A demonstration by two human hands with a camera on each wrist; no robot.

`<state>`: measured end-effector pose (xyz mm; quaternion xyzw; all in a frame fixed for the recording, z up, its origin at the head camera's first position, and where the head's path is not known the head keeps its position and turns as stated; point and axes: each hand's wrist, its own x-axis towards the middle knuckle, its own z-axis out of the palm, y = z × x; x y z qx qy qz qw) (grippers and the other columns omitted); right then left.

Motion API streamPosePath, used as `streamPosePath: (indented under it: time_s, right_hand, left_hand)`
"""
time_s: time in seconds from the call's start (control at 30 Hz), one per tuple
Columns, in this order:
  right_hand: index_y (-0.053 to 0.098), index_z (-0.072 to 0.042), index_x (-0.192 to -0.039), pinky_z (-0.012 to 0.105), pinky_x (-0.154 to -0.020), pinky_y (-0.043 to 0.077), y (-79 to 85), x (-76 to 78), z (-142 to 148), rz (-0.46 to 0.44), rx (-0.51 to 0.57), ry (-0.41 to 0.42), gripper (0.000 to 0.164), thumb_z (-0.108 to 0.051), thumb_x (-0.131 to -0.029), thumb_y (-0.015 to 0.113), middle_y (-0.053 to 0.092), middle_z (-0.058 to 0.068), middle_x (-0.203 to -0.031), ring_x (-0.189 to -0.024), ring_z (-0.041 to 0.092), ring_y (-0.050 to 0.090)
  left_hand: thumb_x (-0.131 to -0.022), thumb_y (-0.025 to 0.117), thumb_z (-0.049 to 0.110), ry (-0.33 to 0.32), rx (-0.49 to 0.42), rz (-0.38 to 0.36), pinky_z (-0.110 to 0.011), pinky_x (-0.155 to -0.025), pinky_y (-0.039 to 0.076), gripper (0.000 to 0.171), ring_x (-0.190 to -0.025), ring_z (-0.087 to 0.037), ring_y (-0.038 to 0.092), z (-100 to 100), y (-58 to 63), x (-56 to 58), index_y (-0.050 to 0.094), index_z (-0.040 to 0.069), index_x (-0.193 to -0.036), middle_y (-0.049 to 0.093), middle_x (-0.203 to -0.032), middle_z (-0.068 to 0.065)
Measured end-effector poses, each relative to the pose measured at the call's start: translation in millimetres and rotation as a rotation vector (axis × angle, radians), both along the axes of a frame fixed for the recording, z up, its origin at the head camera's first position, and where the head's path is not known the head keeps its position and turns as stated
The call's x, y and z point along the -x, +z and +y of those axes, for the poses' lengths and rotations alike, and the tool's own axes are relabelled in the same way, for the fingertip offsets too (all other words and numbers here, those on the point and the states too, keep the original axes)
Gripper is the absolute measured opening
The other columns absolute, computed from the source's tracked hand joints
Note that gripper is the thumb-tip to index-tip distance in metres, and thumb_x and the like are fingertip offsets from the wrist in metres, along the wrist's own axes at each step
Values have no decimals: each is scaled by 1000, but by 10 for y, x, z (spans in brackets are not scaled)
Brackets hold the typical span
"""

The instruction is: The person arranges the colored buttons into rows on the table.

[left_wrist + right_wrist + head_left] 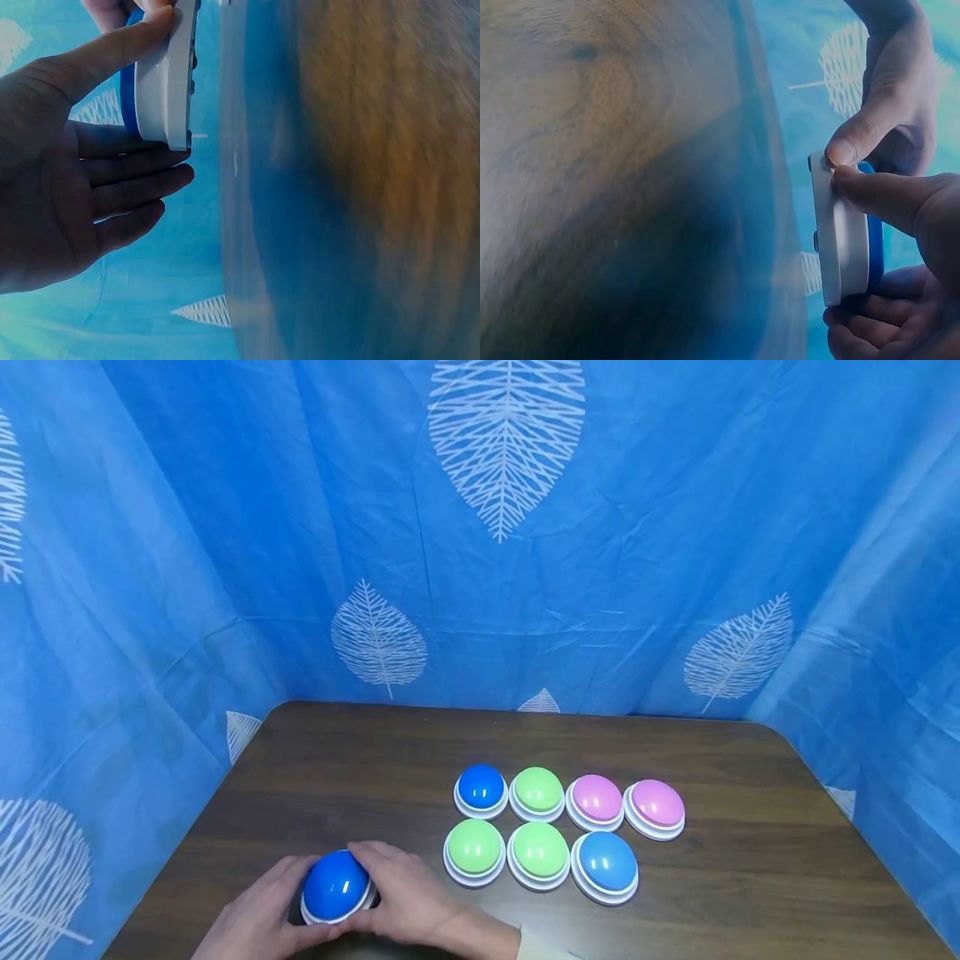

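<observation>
Both hands hold a dark blue dome button [335,887] with a white base, at the front left of the table. My left hand [258,906] grips its left side and my right hand [405,893] its right side, thumbs meeting at the near rim. The wrist views show the white base [161,82] raised off the tabletop, with small dark feet underneath. Thumb and fingers of the left hand [67,157] are on opposite edges of the base. Likewise, the right hand [922,232] has its thumb on one edge and fingers on the other.
Right of the hands sit two rows of dome buttons. The back row has a dark blue button [481,787], a green one [537,789] and two pink ones [597,797]; two green buttons [475,847] and a lighter blue one [607,862] form the front row. A blue curtain [615,568] surrounds the brown table [750,877].
</observation>
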<state>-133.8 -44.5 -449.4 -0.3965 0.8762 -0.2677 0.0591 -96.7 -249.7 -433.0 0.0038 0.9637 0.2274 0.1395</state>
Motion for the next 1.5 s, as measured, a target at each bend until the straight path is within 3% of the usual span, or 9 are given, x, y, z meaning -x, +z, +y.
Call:
streamPosePath:
  time_s: [0.27,0.47,0.67,1.17,1.5]
  right_hand:
    - [45,-14,-147,34,-99,48,57,42,190,-50,8,-42,76,-49,-86,74,51,-2,-144,-126,14,53]
    - [45,-13,-147,34,-99,48,72,61,338,-56,16,-74,76,-46,-86,75,51,-1,-144,-126,16,53]
    - [45,-13,-147,36,-99,48,76,66,517,-117,54,-119,77,-45,-85,77,52,-1,-143,-125,18,54]
    - [46,-13,-147,44,-101,47,108,52,937,-126,128,-193,78,-48,-84,77,52,2,-143,-128,24,52]
    - [48,-12,-145,46,-100,47,86,2,1131,-132,170,-233,79,-47,-82,79,54,4,-143,-126,25,54]
  left_hand:
    - [-65,85,60,-12,-22,101,-56,-83,53,88,-101,-25,61,189,58,4,56,7,-129,60,-118,-6]
    - [-64,86,58,-24,-96,133,-58,-85,52,85,-103,-25,60,349,67,39,57,10,-128,60,-120,-5]
    - [-64,86,58,-43,-149,158,-59,-87,51,84,-104,-25,60,509,58,83,58,13,-129,59,-122,-3]
    - [-69,82,59,-169,-216,226,-60,-87,51,82,-111,-28,59,844,81,172,57,12,-131,59,-125,-5]
    - [-71,78,64,-250,-231,214,-59,-86,51,83,-106,-27,58,989,99,219,56,10,-131,58,-123,-6]
